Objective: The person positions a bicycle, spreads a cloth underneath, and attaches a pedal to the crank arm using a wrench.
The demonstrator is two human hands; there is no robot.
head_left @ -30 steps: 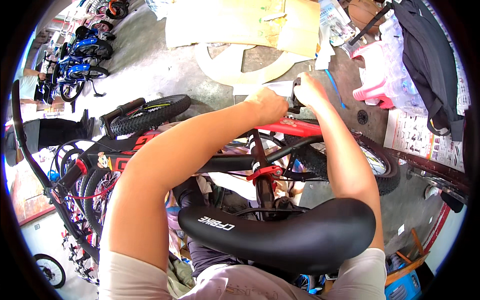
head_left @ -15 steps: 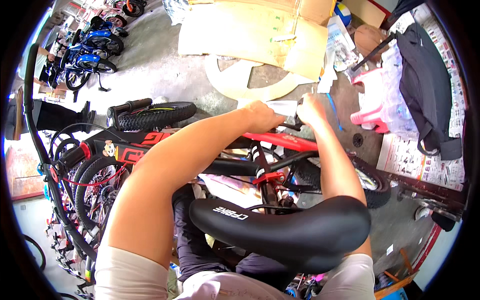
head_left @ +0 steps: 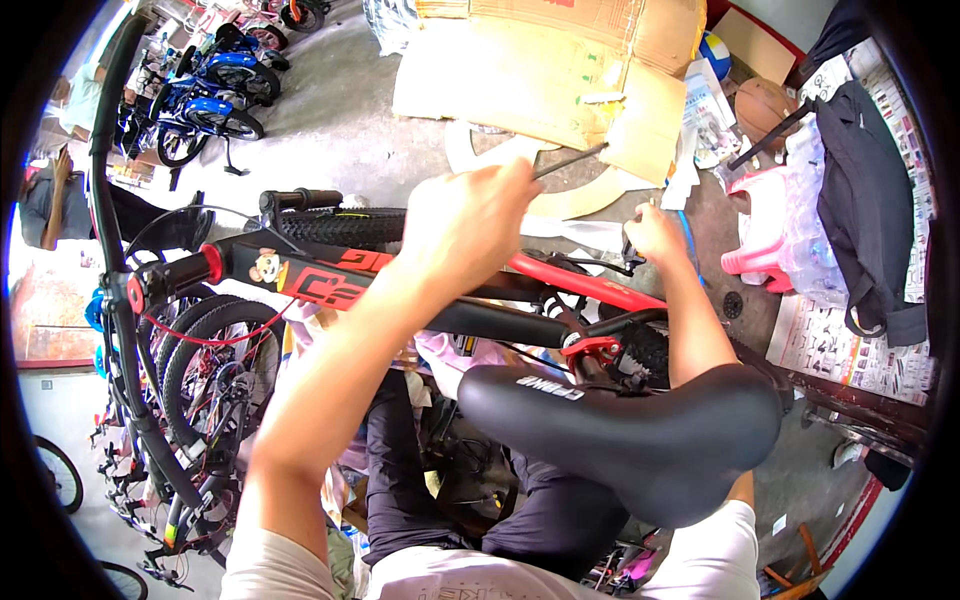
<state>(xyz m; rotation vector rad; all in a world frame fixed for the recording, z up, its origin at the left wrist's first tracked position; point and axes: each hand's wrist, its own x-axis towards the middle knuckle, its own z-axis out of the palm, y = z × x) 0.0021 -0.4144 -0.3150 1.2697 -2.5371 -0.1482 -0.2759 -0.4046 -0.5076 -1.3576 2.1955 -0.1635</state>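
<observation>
A black and red bicycle (head_left: 600,285) lies across in front of me, its black saddle (head_left: 620,430) nearest me. Raised above the frame is my left hand (head_left: 475,215), its fingers closed round a thin dark rod-like tool (head_left: 575,161) that points away to the right. My right hand (head_left: 658,236) is closed beyond the frame, on a small dark bicycle part (head_left: 631,250) whose kind I cannot make out. Below the saddle's front, a red seat clamp (head_left: 592,347) circles the seat post. The black handlebar (head_left: 103,150) rises at the far left.
Flattened cardboard (head_left: 500,75) lies on the floor ahead. At the right stand a pink stool (head_left: 755,255) and a dark jacket (head_left: 865,200) over plastic. Blue bicycles (head_left: 215,105) stand at the back left, more wheels (head_left: 225,375) at the left. A person's dark-clothed leg (head_left: 150,220) shows beyond the handlebar.
My left hand has lifted away from the far side of the frame and come left and nearer, with the thin tool in it. My right hand stays at the bicycle part; the view has shifted.
</observation>
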